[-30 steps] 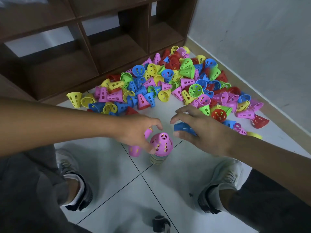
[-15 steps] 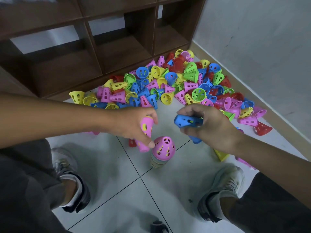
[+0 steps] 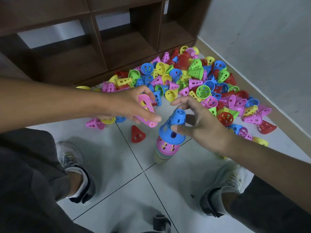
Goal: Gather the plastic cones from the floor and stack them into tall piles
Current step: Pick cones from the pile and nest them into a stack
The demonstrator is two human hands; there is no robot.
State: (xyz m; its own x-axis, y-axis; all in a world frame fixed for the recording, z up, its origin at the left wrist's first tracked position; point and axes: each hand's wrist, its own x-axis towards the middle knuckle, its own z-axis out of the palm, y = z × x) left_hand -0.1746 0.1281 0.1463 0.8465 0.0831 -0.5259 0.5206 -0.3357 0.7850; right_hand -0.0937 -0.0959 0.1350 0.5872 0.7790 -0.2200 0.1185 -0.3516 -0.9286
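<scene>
The stack (image 3: 164, 153) stands on the floor tile between your shoes, topped by a pink cone, and your right hand (image 3: 204, 126) pinches a blue cone (image 3: 174, 126) over it, tilted. Let go off-centre and it may seat crooked or tip the pile. Your left hand (image 3: 129, 106) grips a pink cone (image 3: 147, 110) just left. The stack's height is hard to judge from above, and your forearms hide part of the loose heap (image 3: 193, 84) beyond.
</scene>
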